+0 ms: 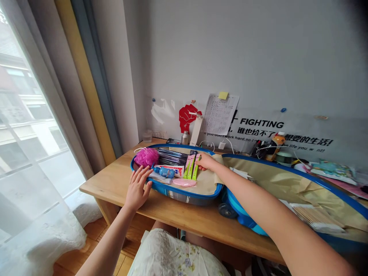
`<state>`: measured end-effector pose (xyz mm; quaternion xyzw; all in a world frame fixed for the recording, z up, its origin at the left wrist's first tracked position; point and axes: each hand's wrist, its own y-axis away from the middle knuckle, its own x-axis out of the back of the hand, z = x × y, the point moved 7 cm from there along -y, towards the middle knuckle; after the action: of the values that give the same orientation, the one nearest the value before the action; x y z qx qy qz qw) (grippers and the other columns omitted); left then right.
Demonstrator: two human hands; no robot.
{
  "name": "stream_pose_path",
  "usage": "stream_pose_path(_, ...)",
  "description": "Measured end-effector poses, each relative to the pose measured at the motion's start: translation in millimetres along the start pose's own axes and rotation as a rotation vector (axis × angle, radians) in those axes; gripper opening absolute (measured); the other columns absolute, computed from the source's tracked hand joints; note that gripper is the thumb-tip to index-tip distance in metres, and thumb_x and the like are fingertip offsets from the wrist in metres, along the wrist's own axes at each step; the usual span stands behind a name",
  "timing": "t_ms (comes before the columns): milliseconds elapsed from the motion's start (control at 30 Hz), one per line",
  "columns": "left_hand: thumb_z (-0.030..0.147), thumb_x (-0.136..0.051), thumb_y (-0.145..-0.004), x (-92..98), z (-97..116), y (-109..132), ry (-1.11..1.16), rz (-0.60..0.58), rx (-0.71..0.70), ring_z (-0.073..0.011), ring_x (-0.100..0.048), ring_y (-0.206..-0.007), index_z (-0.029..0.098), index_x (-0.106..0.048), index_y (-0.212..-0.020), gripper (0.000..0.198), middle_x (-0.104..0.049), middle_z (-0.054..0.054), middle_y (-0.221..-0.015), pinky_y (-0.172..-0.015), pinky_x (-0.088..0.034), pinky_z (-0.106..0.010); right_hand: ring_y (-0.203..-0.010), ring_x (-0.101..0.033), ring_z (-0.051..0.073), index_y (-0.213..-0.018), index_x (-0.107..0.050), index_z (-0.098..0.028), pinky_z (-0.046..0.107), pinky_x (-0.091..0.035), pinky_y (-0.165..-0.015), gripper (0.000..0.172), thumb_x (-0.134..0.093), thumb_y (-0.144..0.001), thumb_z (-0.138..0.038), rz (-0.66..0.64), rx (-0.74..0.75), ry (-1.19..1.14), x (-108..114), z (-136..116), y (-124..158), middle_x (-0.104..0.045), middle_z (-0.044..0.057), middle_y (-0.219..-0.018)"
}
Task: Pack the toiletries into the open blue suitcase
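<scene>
An open blue suitcase point(172, 191) with a beige lining lies on the wooden table. My left hand point(138, 188) rests at its left front rim, fingers stretched and apart, holding nothing. Inside the left half, my right hand point(206, 161) has its fingers closed at the top of a slim green-and-pink packet point(196, 171), the rightmost of three side by side. Left of these lie a white, red and blue toothpaste box point(178, 169), a blue bottle point(166, 172) and a purple bath puff point(146, 156). Dark plastic-wrapped items point(172, 157) sit behind, and a flat pink oval item point(184, 182) in front.
The suitcase's right half point(270, 176) holds a pack of cotton swabs point(316, 216). Behind it stand an orange-labelled bottle point(277, 143) and a wipes pack point(333, 170). A metal bottle point(184, 138), a white power strip point(196, 131) and a plastic cup point(147, 136) are near the wall.
</scene>
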<state>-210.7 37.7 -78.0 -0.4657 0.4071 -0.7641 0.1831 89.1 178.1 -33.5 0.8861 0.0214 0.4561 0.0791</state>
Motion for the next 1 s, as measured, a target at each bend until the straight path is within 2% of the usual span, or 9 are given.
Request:
stream_pose_path(167,0.039,-0.038,-0.098,-0.5,-1,0,0.006,-0.004,0.011,-0.0274,-0.041,-0.140,0.024,-0.056,-0.134,0.043,-0.056,-0.009,-0.141,-0.117,-0.027,-0.050,-0.057,-0.061,0.009,-0.120,-0.055,-0.015,0.017,-0.049,-0.050,0.040,-0.067,-0.083,-0.023,0.024,-0.009,0.052,1,0,2,-0.069,0.001,-0.072)
stream_pose_path(433,0.039,-0.038,-0.098,-0.3,0,0,0.003,-0.003,0.008,-0.0270,-0.039,-0.140,0.023,-0.057,-0.132,0.042,-0.056,-0.009,-0.141,-0.117,-0.026,-0.050,-0.054,-0.059,0.011,-0.124,-0.052,-0.015,0.020,-0.050,-0.053,0.042,-0.066,-0.085,-0.025,0.019,-0.031,0.024,0,-1,5,-0.063,-0.002,-0.063)
stream_pose_path(533,0.039,-0.037,-0.098,0.0,0,0,0.003,-0.008,0.015,-0.0269,-0.040,-0.140,0.023,-0.057,-0.132,0.042,-0.056,-0.009,-0.141,-0.117,-0.026,-0.050,-0.052,-0.056,0.010,-0.128,-0.049,-0.014,0.021,-0.049,-0.056,0.045,-0.064,-0.088,-0.026,0.037,-0.026,-0.045,6,-5,9,-0.060,-0.004,-0.060)
stream_pose_path(633,0.039,-0.037,-0.098,-0.5,-1,0,0.006,-0.017,0.018,-0.0274,-0.040,-0.140,0.023,-0.057,-0.133,0.043,-0.056,-0.009,-0.141,-0.117,-0.027,-0.050,-0.051,-0.053,0.008,-0.132,-0.046,-0.014,0.019,-0.047,-0.056,0.042,-0.055,-0.092,-0.022,0.092,0.009,-0.151,32,-15,18,-0.055,-0.005,-0.058)
stream_pose_path(733,0.039,-0.037,-0.098,-0.6,-1,0,0.009,-0.013,0.018,-0.0274,-0.041,-0.139,0.024,-0.057,-0.133,0.043,-0.056,-0.009,-0.141,-0.117,-0.028,-0.050,-0.052,-0.049,0.006,-0.132,-0.047,-0.016,0.016,-0.046,-0.055,0.036,-0.046,-0.096,-0.018,0.186,0.070,-0.261,79,-20,33,-0.053,-0.005,-0.062)
stream_pose_path(800,0.039,-0.037,-0.098,-0.6,-1,0,0.009,-0.012,0.016,-0.0274,-0.041,-0.139,0.024,-0.056,-0.133,0.043,-0.056,-0.009,-0.141,-0.117,-0.027,-0.050,-0.052,-0.047,0.005,-0.130,-0.048,-0.016,0.015,-0.045,-0.056,0.034,-0.043,-0.096,-0.017,0.250,0.101,-0.312,114,-13,44,-0.054,-0.004,-0.066)
stream_pose_path(900,0.039,-0.037,-0.098,-0.4,-1,0,0.007,-0.015,0.010,-0.0276,-0.041,-0.140,0.023,-0.056,-0.133,0.043,-0.055,-0.009,-0.142,-0.118,-0.026,-0.050,-0.053,-0.048,0.005,-0.125,-0.052,-0.015,0.016,-0.045,-0.056,0.031,-0.044,-0.095,-0.016,0.320,0.091,-0.345,156,20,58,-0.059,-0.001,-0.072)
stream_pose_path(1000,0.039,-0.037,-0.098,0.2,-1,0,0.010,-0.013,0.006,-0.0276,-0.041,-0.140,0.023,-0.056,-0.133,0.042,-0.056,-0.009,-0.141,-0.118,-0.025,-0.050,-0.059,-0.056,0.006,-0.127,-0.051,-0.015,0.017,-0.047,-0.061,0.036,-0.039,-0.093,-0.013,0.270,0.007,-0.212,171,69,65,-0.068,0.007,-0.087)
